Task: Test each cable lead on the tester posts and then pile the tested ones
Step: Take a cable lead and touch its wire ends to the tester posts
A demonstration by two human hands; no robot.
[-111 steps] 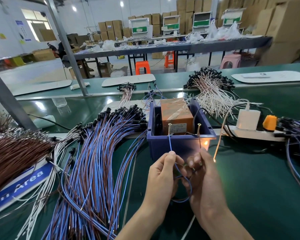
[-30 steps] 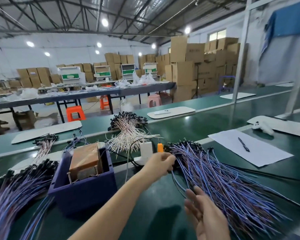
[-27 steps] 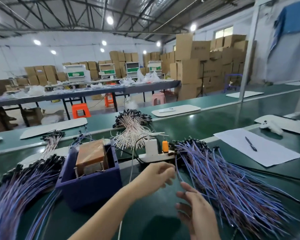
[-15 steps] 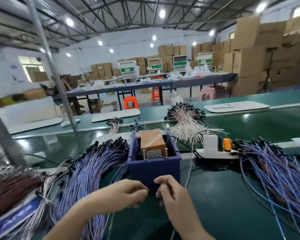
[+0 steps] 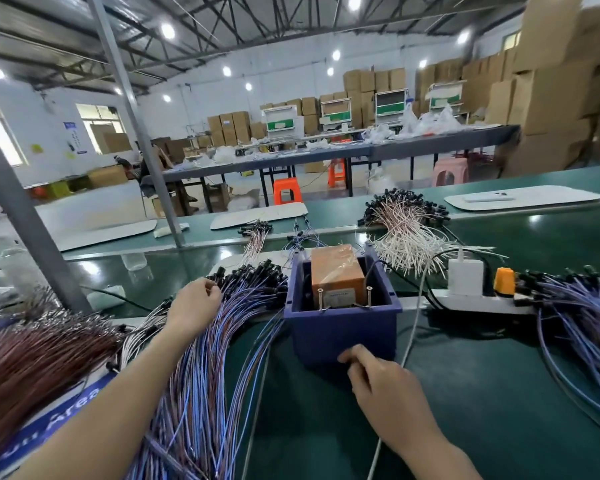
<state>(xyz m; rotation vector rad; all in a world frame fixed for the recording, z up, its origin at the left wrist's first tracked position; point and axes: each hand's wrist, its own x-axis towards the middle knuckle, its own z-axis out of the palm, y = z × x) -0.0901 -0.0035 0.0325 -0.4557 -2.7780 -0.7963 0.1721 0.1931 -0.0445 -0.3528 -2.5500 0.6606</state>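
Presently, blue-and-brown leads (image 5: pixel 201 358), black-plugged, are fanned at the left edge of the desk (image 5: pixel 499 393), touched by the left hand (image 5: pixel 194 306), grip unclear; the right hand (image 5: pixel 385 382) is held apart, relaxed.

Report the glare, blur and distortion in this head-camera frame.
Head view: ceiling lamps leave bright glare patches on the glossy green belt; wide-angle distortion makes the grey post lean; the brown wire pile and stacked cartons at the frame edges look smeared; the tester posts, near the centre, are sharp.

Tester box (image 5: pixel 343 332) centre, lead pile (image 5: pixel 205 358) left — power strip (image 5: pixel 478 303) right
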